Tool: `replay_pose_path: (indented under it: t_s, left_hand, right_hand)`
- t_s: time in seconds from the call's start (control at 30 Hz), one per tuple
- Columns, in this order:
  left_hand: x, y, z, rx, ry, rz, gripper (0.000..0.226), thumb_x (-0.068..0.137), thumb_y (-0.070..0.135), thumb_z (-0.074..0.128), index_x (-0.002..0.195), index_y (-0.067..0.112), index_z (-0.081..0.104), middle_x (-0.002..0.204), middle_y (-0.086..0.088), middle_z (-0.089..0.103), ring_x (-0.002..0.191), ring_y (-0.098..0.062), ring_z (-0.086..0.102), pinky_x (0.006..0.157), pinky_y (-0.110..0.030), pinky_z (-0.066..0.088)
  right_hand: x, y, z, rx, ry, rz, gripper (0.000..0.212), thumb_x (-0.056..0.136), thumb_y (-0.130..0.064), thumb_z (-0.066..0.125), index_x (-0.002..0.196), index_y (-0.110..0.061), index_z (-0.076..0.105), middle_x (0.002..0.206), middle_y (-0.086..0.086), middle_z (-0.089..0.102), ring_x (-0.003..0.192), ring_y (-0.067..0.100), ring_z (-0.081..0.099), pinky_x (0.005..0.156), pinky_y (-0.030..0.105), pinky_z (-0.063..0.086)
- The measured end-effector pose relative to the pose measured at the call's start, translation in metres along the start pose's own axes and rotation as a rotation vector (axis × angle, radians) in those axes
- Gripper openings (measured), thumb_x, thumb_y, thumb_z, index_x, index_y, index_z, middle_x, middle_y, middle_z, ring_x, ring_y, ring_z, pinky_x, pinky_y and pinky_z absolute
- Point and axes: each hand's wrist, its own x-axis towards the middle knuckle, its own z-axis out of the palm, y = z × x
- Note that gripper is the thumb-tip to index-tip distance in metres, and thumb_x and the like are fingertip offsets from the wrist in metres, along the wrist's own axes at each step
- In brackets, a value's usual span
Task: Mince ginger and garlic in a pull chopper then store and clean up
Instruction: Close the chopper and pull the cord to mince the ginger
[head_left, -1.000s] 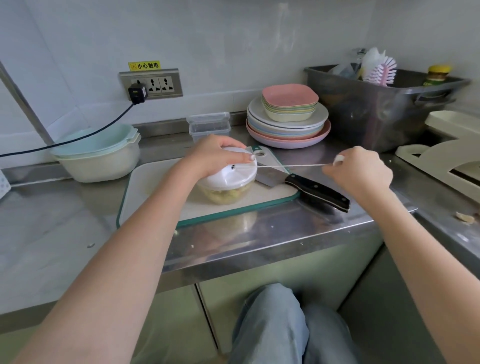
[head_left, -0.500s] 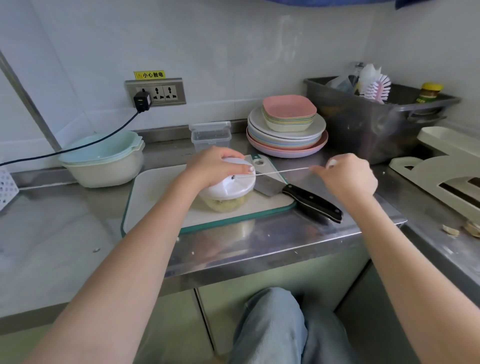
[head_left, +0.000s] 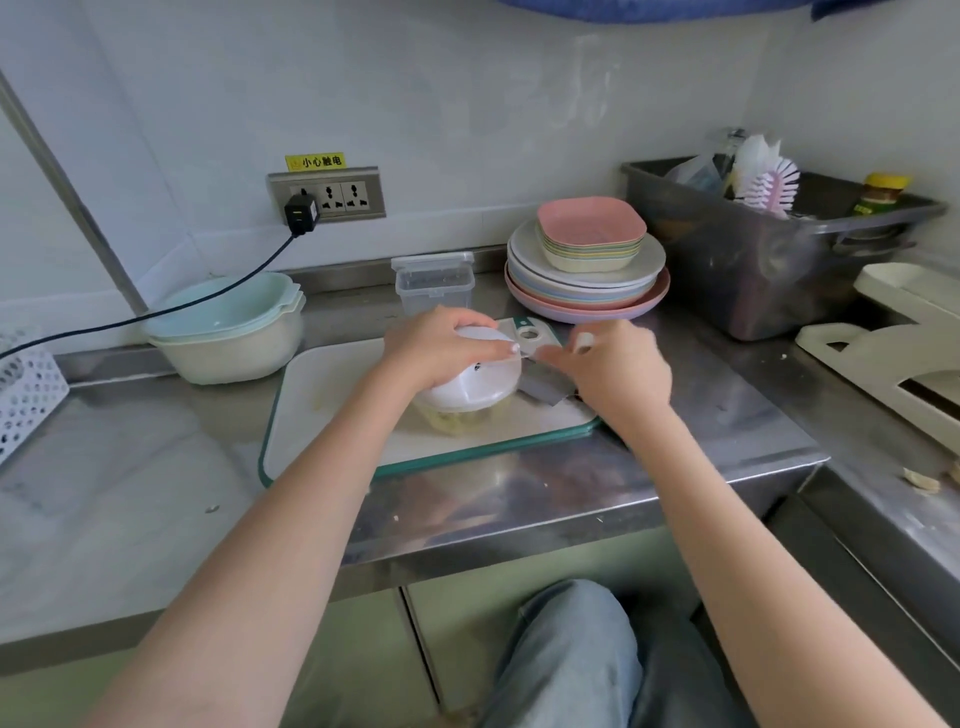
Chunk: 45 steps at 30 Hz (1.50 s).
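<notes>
Inspector: The left hand (head_left: 439, 345) is laid over the white lid of the pull chopper (head_left: 470, 389), fingers curved down around the dome and gripping it. The right hand (head_left: 615, 371) is held just beside the lid, fingers curled, a small white pull handle (head_left: 585, 340) pinched at the fingertips.

Clerk: And what is obscured?

Inspector: The cord between handle and lid cannot be made out. Much of the knife (head_left: 543, 389) is covered by the right hand (only a grey stretch of blade is seen). Motion blur softens both hands.

Clerk: The chopper's condition?

Inspector: It is stood upright on the cutting board (head_left: 332, 395), on the steel worktop (head_left: 130, 467). Pale yellow minced matter is visible through the clear bowl beneath the lid. A clear lidded container (head_left: 434, 283) is noted behind the board.
</notes>
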Motion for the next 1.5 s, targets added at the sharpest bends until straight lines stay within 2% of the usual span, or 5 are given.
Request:
replay_pose_path:
  t_s: [0.4,0.6,1.1,1.3,1.5]
  left_hand:
    - [0.003,-0.002,0.005,-0.024,0.009,-0.016,0.067,0.041,0.083,0.061,0.1,0.05,0.067,0.109,0.021,0.066,0.106,-0.012,0.06,0.101,-0.038,0.044]
    - [0.004,-0.002,0.004,-0.039,0.009,-0.002,0.071,0.042,0.081,0.061,0.104,0.046,0.068,0.11,0.021,0.066,0.108,-0.011,0.059,0.102,-0.037,0.043]
    - [0.003,-0.001,0.003,-0.036,-0.004,0.017,0.071,0.045,0.079,0.062,0.108,0.045,0.067,0.118,0.02,0.062,0.11,-0.01,0.057,0.099,-0.034,0.044]
    - [0.003,0.0,0.003,-0.024,-0.01,0.02,0.074,0.041,0.081,0.06,0.106,0.046,0.067,0.117,0.018,0.063,0.109,-0.012,0.058,0.102,-0.037,0.043]
    - [0.001,0.002,0.003,-0.029,-0.019,0.011,0.077,0.04,0.082,0.059,0.107,0.046,0.067,0.12,0.019,0.062,0.112,-0.012,0.056,0.103,-0.037,0.042]
  right_hand:
    - [-0.007,-0.004,0.012,-0.051,-0.076,-0.106,0.037,0.076,-0.057,0.066,0.075,-0.02,0.063,0.082,0.003,0.062,0.08,0.025,0.059,0.071,0.03,0.047]
    - [0.031,0.03,-0.023,-0.032,0.199,0.174,0.047,0.073,-0.056,0.067,0.091,-0.012,0.068,0.098,0.012,0.068,0.091,0.031,0.063,0.073,0.031,0.044]
    - [-0.009,-0.002,0.014,-0.088,-0.081,-0.138,0.038,0.079,-0.059,0.063,0.08,-0.021,0.066,0.081,0.004,0.059,0.078,0.026,0.056,0.073,0.029,0.046]
    - [0.031,0.037,-0.024,-0.096,0.136,0.168,0.047,0.077,-0.057,0.065,0.092,-0.012,0.069,0.097,0.012,0.067,0.08,0.029,0.057,0.072,0.032,0.043]
    - [-0.002,0.007,0.01,-0.161,-0.033,-0.101,0.044,0.08,-0.062,0.059,0.082,-0.019,0.067,0.083,0.005,0.06,0.082,0.029,0.059,0.071,0.03,0.043]
